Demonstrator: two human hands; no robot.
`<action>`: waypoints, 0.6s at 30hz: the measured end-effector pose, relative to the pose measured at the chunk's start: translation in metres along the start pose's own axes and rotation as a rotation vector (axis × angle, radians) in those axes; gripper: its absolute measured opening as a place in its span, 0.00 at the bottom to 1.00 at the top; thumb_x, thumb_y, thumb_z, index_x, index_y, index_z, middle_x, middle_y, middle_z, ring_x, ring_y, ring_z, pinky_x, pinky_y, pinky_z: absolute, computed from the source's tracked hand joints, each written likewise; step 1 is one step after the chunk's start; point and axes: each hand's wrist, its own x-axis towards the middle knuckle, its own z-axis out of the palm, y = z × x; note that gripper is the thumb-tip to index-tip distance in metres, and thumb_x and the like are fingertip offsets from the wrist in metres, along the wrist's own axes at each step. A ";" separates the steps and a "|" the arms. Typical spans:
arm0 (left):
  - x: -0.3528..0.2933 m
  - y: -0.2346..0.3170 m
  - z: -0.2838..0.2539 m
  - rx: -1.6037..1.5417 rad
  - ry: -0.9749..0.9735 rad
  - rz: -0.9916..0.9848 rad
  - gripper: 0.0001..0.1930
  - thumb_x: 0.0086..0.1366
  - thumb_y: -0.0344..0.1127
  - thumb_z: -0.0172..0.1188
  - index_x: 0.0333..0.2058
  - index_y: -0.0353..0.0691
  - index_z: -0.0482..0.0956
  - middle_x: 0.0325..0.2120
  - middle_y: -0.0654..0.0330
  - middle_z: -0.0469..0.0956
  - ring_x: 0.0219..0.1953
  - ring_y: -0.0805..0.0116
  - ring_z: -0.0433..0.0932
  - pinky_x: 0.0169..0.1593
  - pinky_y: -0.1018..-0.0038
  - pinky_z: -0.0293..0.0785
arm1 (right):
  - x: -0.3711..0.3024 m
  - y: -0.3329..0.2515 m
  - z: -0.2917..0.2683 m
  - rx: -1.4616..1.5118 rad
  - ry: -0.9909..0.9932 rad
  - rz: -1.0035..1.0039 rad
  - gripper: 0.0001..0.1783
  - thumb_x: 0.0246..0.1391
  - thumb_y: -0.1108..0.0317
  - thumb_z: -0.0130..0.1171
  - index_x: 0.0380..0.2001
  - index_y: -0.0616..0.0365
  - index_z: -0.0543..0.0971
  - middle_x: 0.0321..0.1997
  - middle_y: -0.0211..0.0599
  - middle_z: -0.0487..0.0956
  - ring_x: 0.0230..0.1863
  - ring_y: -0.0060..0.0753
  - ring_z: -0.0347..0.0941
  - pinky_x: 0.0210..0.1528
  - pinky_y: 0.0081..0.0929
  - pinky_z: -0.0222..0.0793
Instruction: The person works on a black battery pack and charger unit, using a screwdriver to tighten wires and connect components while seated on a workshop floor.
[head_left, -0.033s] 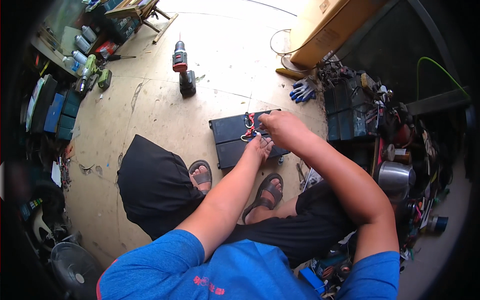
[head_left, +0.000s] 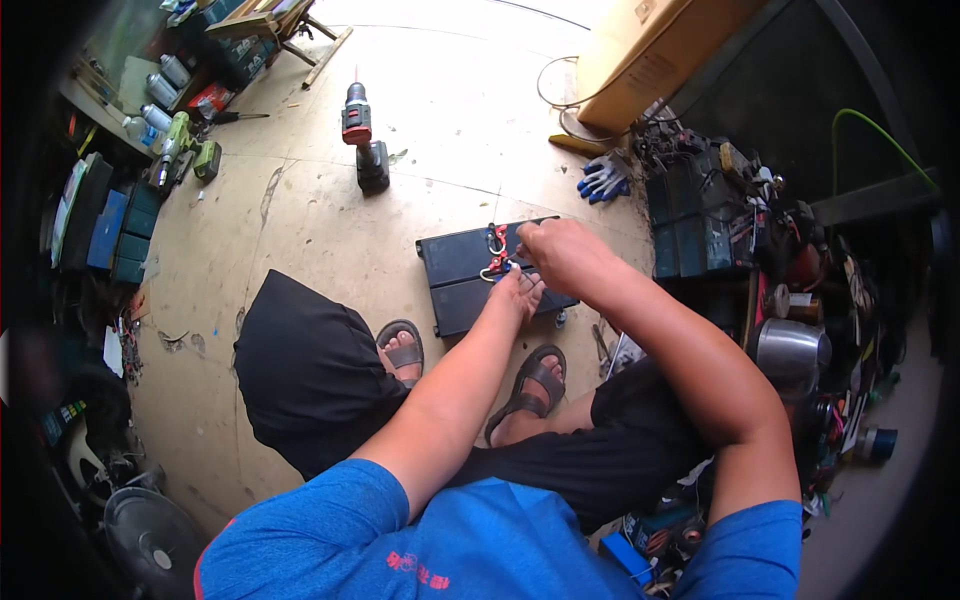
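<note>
1. Movement since the earlier frame: next to none. Surroundings sit a hair further left in view, likely from a slight turn of the head; both grips keep their pose. Bearing on the work in hand, as judged: no new stage reached, attention on the same small spot.
2. Right grip (head_left: 565,250): back uppermost, thumb and forefinger drawn close together. Whether a thin piece is pinched between them, cannot tell.
3. Left grip (head_left: 518,294): palm turned partly up, fingers half curled, thumb extended. Anything held is too small to confirm.
4. Red fittings (head_left: 502,236): on top of the case, just left of the right fingertips.
5. Pale wire (head_left: 488,275): curved, on the case, just left of the left thumb tip.
6. Black case (head_left: 465,305): flat on the floor (head_left: 300,225), beneath both grips; left part exposed, right part covered by the right grip and forearm.
7. Sandals (head_left: 540,385), worn, pair: on the near side of the case.
8. Red-and-black drill (head_left: 357,128): standing beyond the case, to the left, apart from it.
9. Gloves (head_left: 604,182), white and blue: on the floor, beyond and right of the case.
</note>
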 end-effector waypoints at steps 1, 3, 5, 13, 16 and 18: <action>-0.001 0.000 0.004 -0.006 -0.008 -0.008 0.18 0.75 0.50 0.56 0.46 0.39 0.74 0.41 0.53 0.84 0.36 0.55 0.86 0.32 0.68 0.87 | 0.001 0.001 -0.003 -0.081 -0.088 0.047 0.12 0.57 0.65 0.62 0.36 0.64 0.80 0.30 0.58 0.83 0.38 0.61 0.81 0.44 0.47 0.77; -0.004 -0.002 0.009 -0.020 0.050 -0.005 0.18 0.75 0.52 0.55 0.46 0.41 0.75 0.43 0.53 0.84 0.35 0.55 0.86 0.32 0.69 0.86 | -0.004 0.005 -0.006 -0.063 -0.013 0.089 0.10 0.53 0.68 0.60 0.34 0.67 0.80 0.32 0.60 0.83 0.36 0.60 0.82 0.42 0.48 0.80; -0.004 0.002 0.006 0.014 0.041 -0.008 0.19 0.76 0.54 0.53 0.46 0.42 0.76 0.45 0.54 0.85 0.35 0.55 0.86 0.30 0.70 0.83 | -0.003 -0.002 -0.008 -0.071 -0.036 0.144 0.11 0.55 0.67 0.59 0.34 0.67 0.79 0.32 0.61 0.83 0.38 0.58 0.82 0.45 0.47 0.79; -0.015 -0.005 0.009 0.048 0.046 -0.013 0.16 0.77 0.49 0.52 0.46 0.42 0.75 0.44 0.57 0.85 0.35 0.54 0.87 0.28 0.71 0.81 | -0.002 0.021 -0.008 -0.039 -0.086 -0.096 0.14 0.60 0.61 0.59 0.39 0.63 0.75 0.34 0.54 0.84 0.40 0.58 0.81 0.44 0.48 0.77; -0.020 -0.005 0.008 0.068 0.060 -0.001 0.15 0.76 0.47 0.54 0.45 0.40 0.75 0.43 0.55 0.85 0.35 0.53 0.87 0.27 0.70 0.82 | 0.000 0.020 -0.012 -0.124 -0.112 -0.125 0.15 0.62 0.60 0.60 0.38 0.62 0.74 0.31 0.53 0.83 0.38 0.58 0.82 0.41 0.48 0.77; -0.020 -0.007 0.005 0.073 0.036 0.030 0.14 0.76 0.46 0.55 0.44 0.39 0.75 0.41 0.54 0.85 0.34 0.52 0.87 0.27 0.70 0.83 | 0.000 0.016 -0.010 -0.164 -0.144 -0.120 0.15 0.62 0.59 0.61 0.38 0.62 0.74 0.31 0.53 0.83 0.38 0.58 0.82 0.40 0.48 0.76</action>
